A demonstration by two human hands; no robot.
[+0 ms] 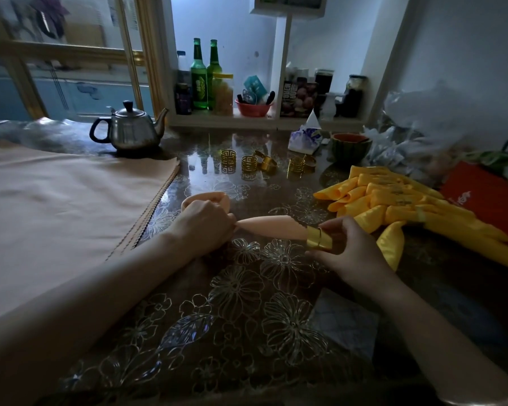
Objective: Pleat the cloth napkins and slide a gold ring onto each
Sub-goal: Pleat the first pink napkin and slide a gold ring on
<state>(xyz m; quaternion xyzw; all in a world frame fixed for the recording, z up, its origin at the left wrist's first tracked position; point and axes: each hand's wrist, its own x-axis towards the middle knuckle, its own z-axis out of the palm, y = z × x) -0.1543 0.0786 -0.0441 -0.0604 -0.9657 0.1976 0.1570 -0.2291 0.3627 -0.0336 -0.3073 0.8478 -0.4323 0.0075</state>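
Left hand grips the soft, limp napkin mid-length, right hand pinches the rigid ring at its tip; probably best held just behind the ring.

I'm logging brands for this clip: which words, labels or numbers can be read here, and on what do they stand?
Nothing here reads clearly enough to quote.
Two green glass bottles: pale labels, too blurred.
Dark printed carton on the shelf: white lettering down its left edge, too blurred.
Flat red box at right: gold script, too blurred.
Teal packet in the red plastic bowl: print too small.
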